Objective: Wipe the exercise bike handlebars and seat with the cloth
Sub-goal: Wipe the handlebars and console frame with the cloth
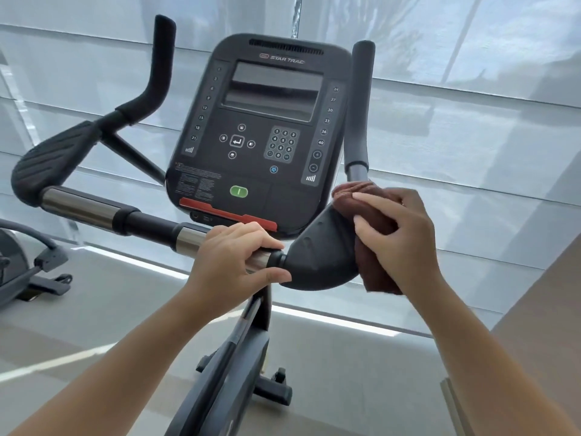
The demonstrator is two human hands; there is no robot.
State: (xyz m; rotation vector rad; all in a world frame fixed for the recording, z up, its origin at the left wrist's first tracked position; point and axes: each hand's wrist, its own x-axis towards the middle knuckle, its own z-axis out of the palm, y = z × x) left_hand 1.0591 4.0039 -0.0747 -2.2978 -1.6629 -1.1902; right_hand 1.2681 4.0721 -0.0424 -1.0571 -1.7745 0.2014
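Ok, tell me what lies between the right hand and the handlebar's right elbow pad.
The brown cloth: the right hand presses it against the pad at its outer side, seen in the head view.

One wide camera on my head, looking forward and down over my forearms (141, 357), close on the console (261, 127) and handlebars (81, 209), my left hand (232, 256) and right hand (399, 237) mid-frame, edges bowed, perhaps window blinds (471, 152) behind, floor (94, 325) below

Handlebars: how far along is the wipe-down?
Done: nothing provable from the frame. In hand: the right hand holds the brown cloth against the right pad, while the left hand grips the chrome bar. Likely left: the left pad, the left upright grip, the right upright grip, and the seat, which is out of view.
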